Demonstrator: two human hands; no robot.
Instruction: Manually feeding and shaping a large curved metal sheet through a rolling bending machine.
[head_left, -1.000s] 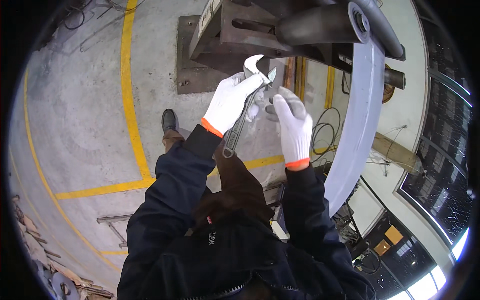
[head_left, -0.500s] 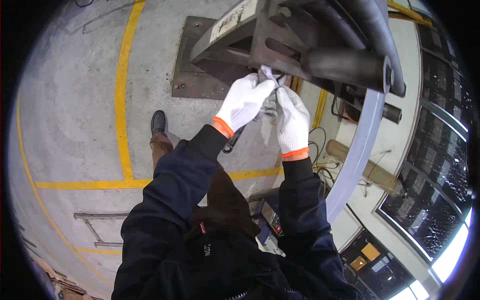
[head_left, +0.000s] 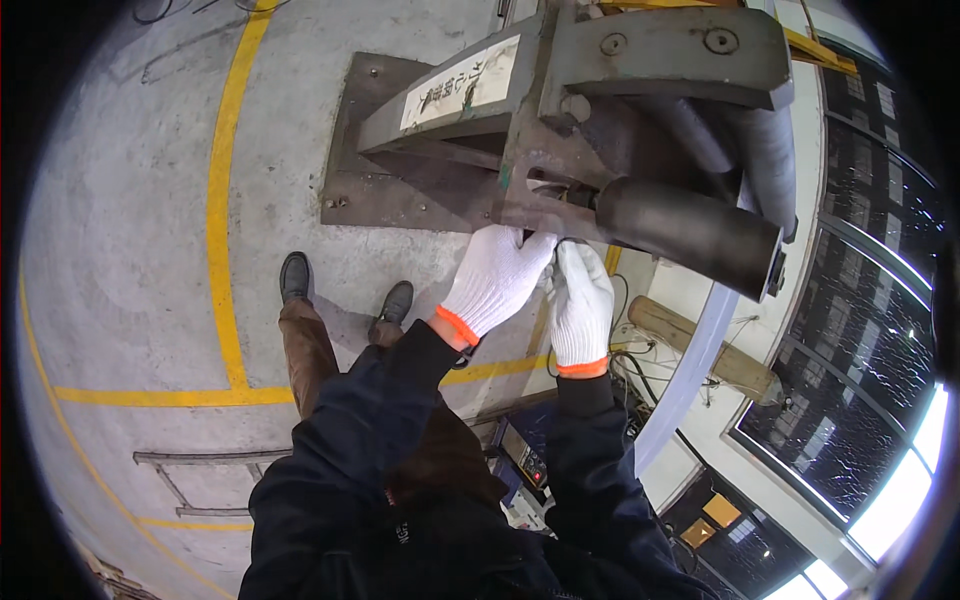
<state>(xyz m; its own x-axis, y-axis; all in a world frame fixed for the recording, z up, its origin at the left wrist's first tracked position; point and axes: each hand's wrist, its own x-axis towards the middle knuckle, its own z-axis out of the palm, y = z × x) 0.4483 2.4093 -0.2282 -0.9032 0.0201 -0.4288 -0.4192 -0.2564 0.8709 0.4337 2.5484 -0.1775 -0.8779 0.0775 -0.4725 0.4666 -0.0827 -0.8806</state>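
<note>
"Presently, what are you seeing from your side?"

"From my remote seat I am looking down on two white-gloved hands. The left hand is curling its grip around the wrench, and only the dark end of the handle is showing, under the wrist. The upper part is hiding behind the glove, near the lower edge of the metal stand."

"And the right one?"

"The right hand is pointing upward just beside the left, with thumb and fingers lying close together. The fingertips are partly hiding, so I cannot tell how wide its grip is, or whether it is holding something."

"What is standing around them?"

"A dark roller is projecting from the stand, to the right of the hands. A brown base plate is resting on the floor. A pale strip is running down at the right, crossing before a long tube."
</note>
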